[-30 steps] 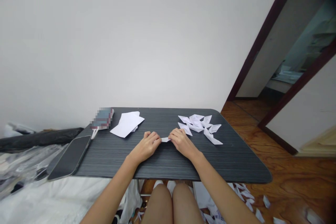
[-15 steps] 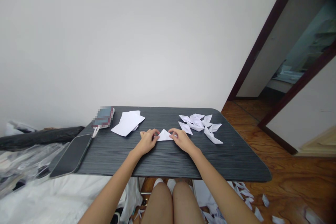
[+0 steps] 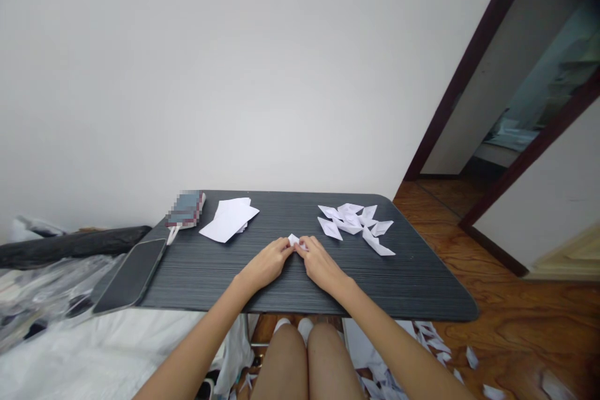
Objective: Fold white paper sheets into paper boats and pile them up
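Note:
A small folded white paper [image 3: 293,239] is pinched between my two hands over the middle of the dark table [image 3: 290,290]. My left hand [image 3: 270,260] grips its left side, with thumb and fingers close together. From the right, my right hand [image 3: 319,259] holds the other side, its fingertips almost meeting those of the left. Most of the paper is covered by my fingers; only its pointed top and a bit of the middle show. Several folded paper boats [image 3: 349,219] lie in a loose group to the right of my hands.
A stack of white paper sheets [image 3: 229,219] lies left of my hands. Farther left are a pixelated packet [image 3: 185,207] and a dark phone-like slab [image 3: 131,275] at the table's edge. More folded papers [image 3: 435,344] are scattered on the wooden floor. A white wall [image 3: 290,75] stands behind.
My hands have come closer together, and the paper between them shows less, its wide triangle now mostly covered by my fingers. The stack and the paper boats stay in place.

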Available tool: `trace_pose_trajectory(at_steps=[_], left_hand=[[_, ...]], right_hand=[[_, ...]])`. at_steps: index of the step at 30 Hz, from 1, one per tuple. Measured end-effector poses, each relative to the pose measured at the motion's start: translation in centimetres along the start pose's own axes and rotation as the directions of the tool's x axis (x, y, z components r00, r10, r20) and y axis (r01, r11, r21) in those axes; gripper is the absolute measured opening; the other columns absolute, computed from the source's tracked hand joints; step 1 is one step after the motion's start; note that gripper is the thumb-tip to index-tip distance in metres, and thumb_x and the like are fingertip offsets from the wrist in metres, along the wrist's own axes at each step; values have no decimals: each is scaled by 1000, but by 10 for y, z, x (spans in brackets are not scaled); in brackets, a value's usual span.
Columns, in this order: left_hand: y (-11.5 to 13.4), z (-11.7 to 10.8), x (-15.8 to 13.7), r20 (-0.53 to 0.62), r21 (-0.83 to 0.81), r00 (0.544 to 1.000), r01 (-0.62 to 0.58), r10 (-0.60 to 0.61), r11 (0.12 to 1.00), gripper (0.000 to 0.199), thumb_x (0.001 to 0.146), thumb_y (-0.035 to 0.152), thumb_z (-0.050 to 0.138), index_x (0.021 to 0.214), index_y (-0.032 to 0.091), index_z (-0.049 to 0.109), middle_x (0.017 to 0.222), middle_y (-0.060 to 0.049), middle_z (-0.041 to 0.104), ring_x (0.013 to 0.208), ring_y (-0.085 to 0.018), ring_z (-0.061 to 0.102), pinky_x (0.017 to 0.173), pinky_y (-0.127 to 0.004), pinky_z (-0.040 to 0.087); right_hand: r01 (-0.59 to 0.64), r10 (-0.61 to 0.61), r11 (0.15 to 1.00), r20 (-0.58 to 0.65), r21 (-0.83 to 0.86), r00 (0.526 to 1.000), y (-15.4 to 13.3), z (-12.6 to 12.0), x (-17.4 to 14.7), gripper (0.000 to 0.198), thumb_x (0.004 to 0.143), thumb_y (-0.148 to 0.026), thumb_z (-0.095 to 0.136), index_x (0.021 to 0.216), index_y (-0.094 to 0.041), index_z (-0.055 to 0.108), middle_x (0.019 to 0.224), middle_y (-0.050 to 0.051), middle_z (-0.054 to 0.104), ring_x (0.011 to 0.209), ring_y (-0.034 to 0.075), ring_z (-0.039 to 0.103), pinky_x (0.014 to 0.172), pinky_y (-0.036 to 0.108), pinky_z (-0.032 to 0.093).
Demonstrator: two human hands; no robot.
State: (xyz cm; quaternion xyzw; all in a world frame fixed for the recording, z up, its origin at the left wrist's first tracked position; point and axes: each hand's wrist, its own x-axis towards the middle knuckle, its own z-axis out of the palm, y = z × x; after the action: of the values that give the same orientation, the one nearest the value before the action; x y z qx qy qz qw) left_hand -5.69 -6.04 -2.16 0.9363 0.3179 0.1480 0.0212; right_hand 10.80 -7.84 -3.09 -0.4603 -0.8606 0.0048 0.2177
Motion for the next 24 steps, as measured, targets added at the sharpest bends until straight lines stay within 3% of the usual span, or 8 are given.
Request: trace_pose_trajectory(at_steps=[5, 10, 13, 15, 19, 24], left_hand=[[10, 1, -8, -23, 83, 995, 101, -100, 991, 28, 80, 10, 32, 100, 12, 51, 92, -11, 48, 86, -20, 45, 77, -34, 38], [5, -4, -17, -100, -38, 975, 193, -196, 980, 24, 79, 11, 33, 80, 12, 57, 84, -10, 49, 83, -19, 45, 80, -35, 38], [0, -1, -19, -169, -136, 957, 216, -237, 967, 25, 80, 13, 33, 77, 13, 58, 84, -9, 49, 82, -18, 45, 78, -34, 39], [-3, 3, -18, -228, -188, 928, 256, -296, 948, 25, 81, 15, 33, 74, 14, 57, 81, -8, 49, 80, -17, 46, 75, -33, 40], [-8, 7, -12, -281, -247, 892, 289, -354, 925, 20, 79, 15, 37, 72, 15, 56, 81, -7, 50, 79, -17, 47, 74, -32, 41], [-21, 8, -6, -282, -352, 845, 349, -454, 869, 13, 72, 12, 43, 75, 16, 55, 82, -5, 49, 72, -14, 50, 69, -30, 43]], right_hand=[[-60, 60, 998, 5, -32, 998, -10, -2, -12, 42, 72, -1, 35, 111, -10, 47, 107, 14, 47, 99, 22, 38, 82, 34, 37], [-159, 159, 985, -3, -62, 987, -6, -12, -21, 39, 70, -2, 37, 106, -7, 51, 99, 16, 49, 93, 24, 42, 78, 35, 38], [-163, 162, 987, -16, -3, 987, 4, -15, -19, 30, 73, -4, 37, 94, -12, 56, 93, 13, 50, 89, 21, 44, 77, 32, 37], [-219, 222, 974, -46, 65, 974, 9, -12, -13, 19, 77, -14, 39, 79, -13, 58, 86, 10, 50, 84, 20, 46, 76, 32, 37], [-289, 309, 938, -88, 191, 947, 15, 2, 9, 25, 72, -29, 53, 93, -16, 53, 95, 9, 48, 91, 22, 43, 80, 35, 35], [-327, 365, 888, -63, 324, 929, 23, 18, 30, 20, 64, -23, 59, 82, -18, 52, 88, 5, 50, 85, 20, 45, 76, 34, 35]])
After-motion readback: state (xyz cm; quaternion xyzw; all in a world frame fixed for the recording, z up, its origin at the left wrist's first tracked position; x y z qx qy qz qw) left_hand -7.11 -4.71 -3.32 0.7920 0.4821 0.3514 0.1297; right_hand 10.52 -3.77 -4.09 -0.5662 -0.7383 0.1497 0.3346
